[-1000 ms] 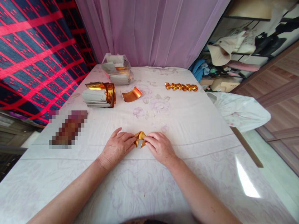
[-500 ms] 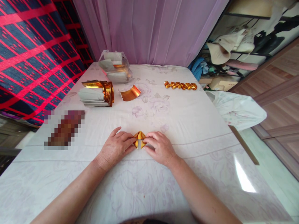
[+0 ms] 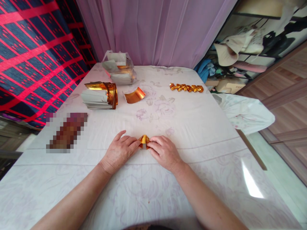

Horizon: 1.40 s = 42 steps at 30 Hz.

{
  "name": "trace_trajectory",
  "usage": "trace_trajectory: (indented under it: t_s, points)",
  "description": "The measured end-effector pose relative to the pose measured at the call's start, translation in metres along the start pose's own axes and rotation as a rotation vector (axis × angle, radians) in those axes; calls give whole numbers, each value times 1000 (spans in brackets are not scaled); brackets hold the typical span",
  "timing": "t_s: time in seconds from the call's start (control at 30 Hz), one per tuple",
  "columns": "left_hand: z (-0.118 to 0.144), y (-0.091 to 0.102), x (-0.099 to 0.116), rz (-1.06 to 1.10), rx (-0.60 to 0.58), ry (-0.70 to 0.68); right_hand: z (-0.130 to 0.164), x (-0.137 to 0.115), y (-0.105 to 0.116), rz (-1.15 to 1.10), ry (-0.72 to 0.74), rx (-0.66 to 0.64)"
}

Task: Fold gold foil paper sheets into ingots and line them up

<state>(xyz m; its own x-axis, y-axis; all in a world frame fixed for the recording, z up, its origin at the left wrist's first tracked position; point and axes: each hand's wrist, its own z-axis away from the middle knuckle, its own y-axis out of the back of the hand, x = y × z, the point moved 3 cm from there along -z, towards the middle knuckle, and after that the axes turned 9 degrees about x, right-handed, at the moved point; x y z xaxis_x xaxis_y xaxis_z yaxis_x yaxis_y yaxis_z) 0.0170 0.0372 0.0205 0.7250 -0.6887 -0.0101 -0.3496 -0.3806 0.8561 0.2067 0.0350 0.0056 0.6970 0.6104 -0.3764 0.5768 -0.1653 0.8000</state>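
Note:
Between my two hands is a small piece of folded gold foil paper point(image 3: 144, 139), with a strip of its grey back showing in the middle. My left hand point(image 3: 121, 148) pinches its left side between thumb and fingers, the little finger lifted away. On the opposite side my right hand point(image 3: 164, 151) grips the right edge, fingertips pressed against the foil. Fingers cover both ends of the piece. Farther off, a single curved gold foil sheet point(image 3: 135, 95) lies on the tablecloth. A row of folded gold foil pieces point(image 3: 186, 88) stretches along the far right.
A stack of foil sheets point(image 3: 99, 97) stands at the far left, before a clear plastic bag point(image 3: 118, 68) of more sheets. A blurred-out item point(image 3: 68, 131) lies near the left edge of the table point(image 3: 153, 191). Shelves with hats point(image 3: 226, 52) are beyond its right side.
The lower points of the foil piece have folded inward and up, so it looks shorter and less of its grey back shows. Both hands stay in nearly the same place.

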Motion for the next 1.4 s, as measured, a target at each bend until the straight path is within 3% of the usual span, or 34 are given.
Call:
trace_trajectory:
  t_s: [0.3,0.83,1.4]
  points:
    - [1,-2,2,32,22,35,0,-1,-1,14,-32,31]
    - [3,-9,-2,208,-58,387,1,5,-6,17,-170,86]
    - [1,-13,0,158,-69,431,-2,4,-9,48,-244,106]
